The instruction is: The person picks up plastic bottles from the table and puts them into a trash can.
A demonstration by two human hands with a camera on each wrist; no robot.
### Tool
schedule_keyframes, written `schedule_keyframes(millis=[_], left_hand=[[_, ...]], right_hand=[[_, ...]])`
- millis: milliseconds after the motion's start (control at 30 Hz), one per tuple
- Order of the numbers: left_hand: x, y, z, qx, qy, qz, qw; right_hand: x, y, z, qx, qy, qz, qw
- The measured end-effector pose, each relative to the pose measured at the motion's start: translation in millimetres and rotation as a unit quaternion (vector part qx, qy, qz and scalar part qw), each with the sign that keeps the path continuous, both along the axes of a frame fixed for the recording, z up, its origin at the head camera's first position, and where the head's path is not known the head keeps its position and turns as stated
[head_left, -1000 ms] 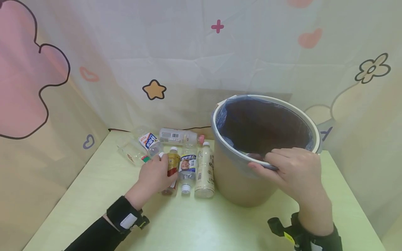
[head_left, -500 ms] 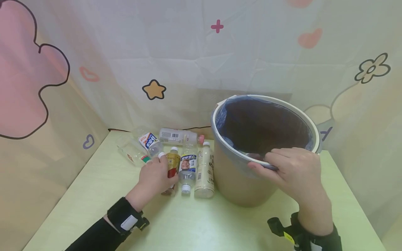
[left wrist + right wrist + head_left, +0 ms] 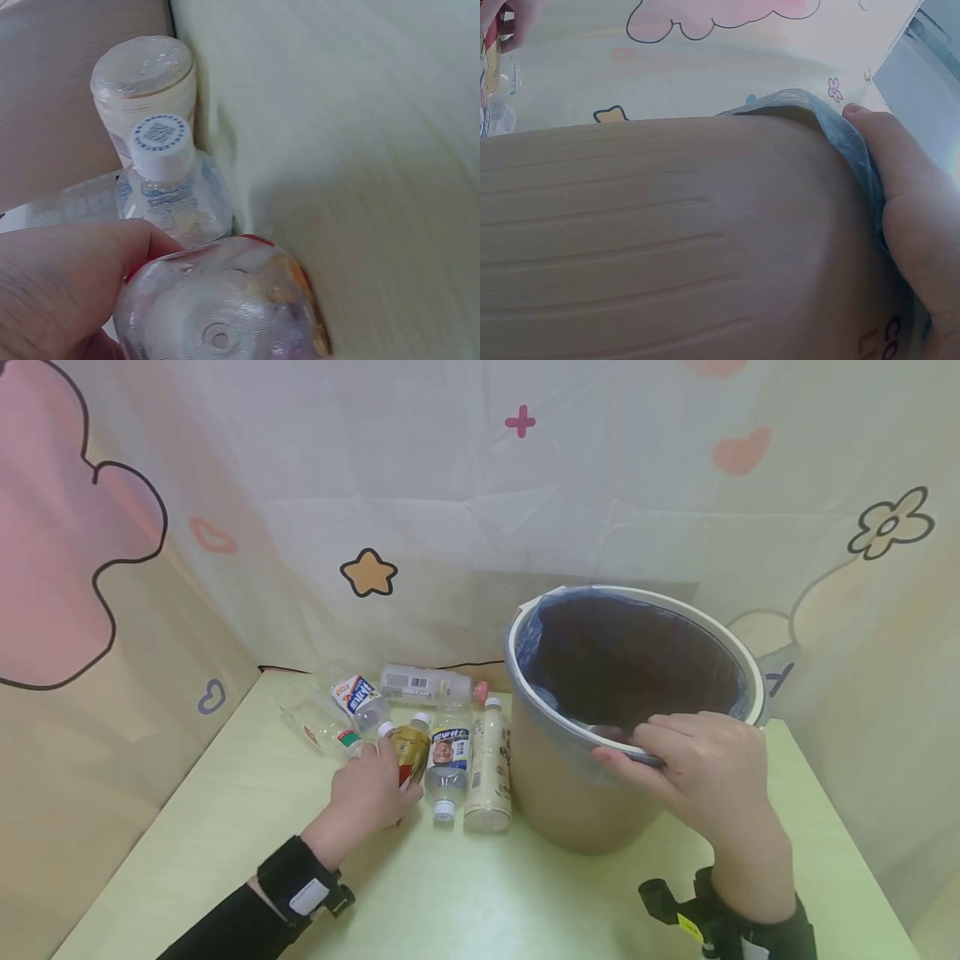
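On the table at left of centre, my left hand (image 3: 369,787) grips a clear plastic bottle (image 3: 408,747) with a yellow and red label and a white cap. Its round base (image 3: 217,322) faces the left wrist camera, tilted, with the thumb against its side. My right hand (image 3: 701,768) holds the near rim of a beige trash bin (image 3: 577,810), fingers over the edge. The bin's bluish liner (image 3: 855,150) is folded over the rim beside the right thumb. Right of the held bottle lies a clear bottle (image 3: 448,760) with a blue and white label, cap toward me.
A cream bottle (image 3: 489,777) lies against the bin's left side. Behind, a bottle with a pink cap (image 3: 480,692) lies crosswise. Further left are a blue-labelled clear bottle (image 3: 356,697) and another clear bottle (image 3: 315,722). A printed curtain (image 3: 420,510) closes off the back.
The yellow and red bottle has turned in my left hand's grip, its cap end swinging slightly right and its base drawing left under the hand. The right hand and bin stay put.
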State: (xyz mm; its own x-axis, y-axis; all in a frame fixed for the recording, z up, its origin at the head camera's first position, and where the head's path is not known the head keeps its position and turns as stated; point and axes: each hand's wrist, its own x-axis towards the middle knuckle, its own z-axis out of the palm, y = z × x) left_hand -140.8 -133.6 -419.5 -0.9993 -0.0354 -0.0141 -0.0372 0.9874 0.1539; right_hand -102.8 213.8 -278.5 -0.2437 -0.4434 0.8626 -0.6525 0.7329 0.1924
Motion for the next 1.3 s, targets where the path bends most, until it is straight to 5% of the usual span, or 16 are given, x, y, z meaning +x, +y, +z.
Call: schedule_keyframes(millis=[500, 1300], left_hand=[[0.2, 1.3, -6.0, 0.022, -0.006, 0.012, 0.9997], [-3.8, -6.5, -5.3, 0.046, 0.038, 0.001, 0.9982]], right_hand=[[0.7, 0.2, -0.7, -0.001, -0.004, 0.001, 1.0], [-0.1, -0.2, -1.8, -0.002, 0.0, -0.001, 1.0]])
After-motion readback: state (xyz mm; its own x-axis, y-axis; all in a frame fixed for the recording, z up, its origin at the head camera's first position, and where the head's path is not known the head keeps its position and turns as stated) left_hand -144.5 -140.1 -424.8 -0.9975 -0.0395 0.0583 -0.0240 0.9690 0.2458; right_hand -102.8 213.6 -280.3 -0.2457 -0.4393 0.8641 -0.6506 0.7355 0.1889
